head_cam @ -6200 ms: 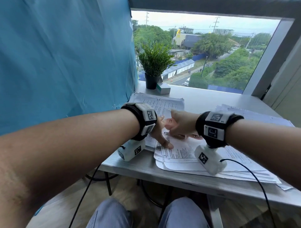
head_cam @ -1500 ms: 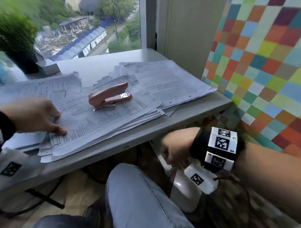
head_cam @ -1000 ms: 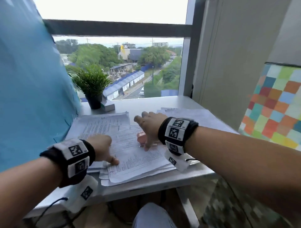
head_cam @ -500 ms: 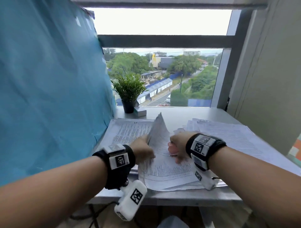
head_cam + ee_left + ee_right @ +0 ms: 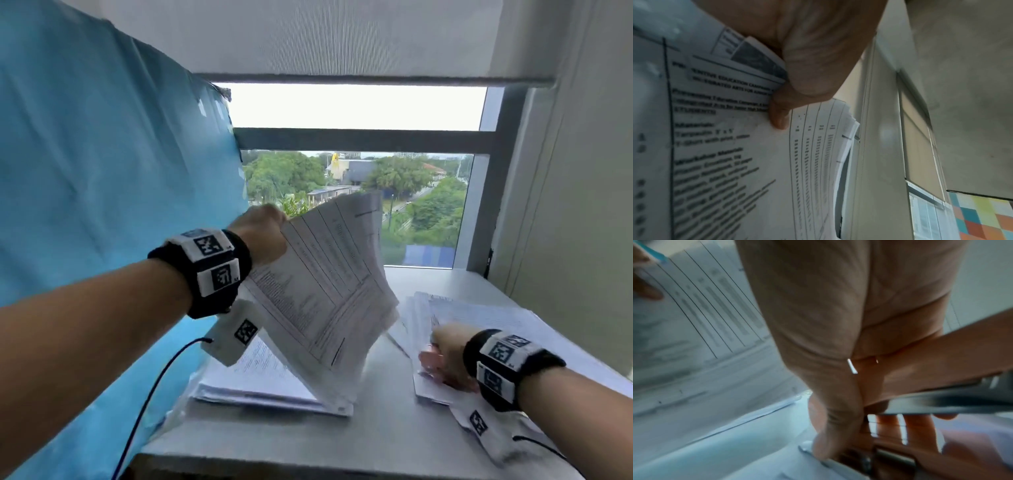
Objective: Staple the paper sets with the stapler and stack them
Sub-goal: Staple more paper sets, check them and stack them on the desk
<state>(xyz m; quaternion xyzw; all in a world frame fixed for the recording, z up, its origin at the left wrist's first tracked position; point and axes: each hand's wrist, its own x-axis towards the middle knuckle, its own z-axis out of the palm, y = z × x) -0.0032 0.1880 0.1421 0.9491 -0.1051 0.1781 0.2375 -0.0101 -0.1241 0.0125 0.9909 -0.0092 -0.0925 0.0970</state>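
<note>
The paper set [image 5: 329, 287] hangs tilted in the air above the left stack [image 5: 253, 383], pinched at its top corner by the raised left hand [image 5: 263, 233], thumb in front. The right hand [image 5: 445, 359] sits low on the desk [image 5: 376, 428], fingers wrapped round the pink stapler [image 5: 427, 359].

Blue sheet [image 5: 113, 178] at left; window [image 5: 356, 205] behind grey desk [image 5: 387, 428]; chequered coloured panel [image 5: 982, 216]; black cable [image 5: 150, 387].

A large window with a dark frame [image 5: 363, 138] is showing green trees and buildings outside, and pale daylight is coming in. A wrinkled blue sheet [image 5: 113, 178] is hanging at the left, a plain beige wall [image 5: 579, 192] is standing at the right, and a smooth grey table [image 5: 383, 431] is lying below.
</note>
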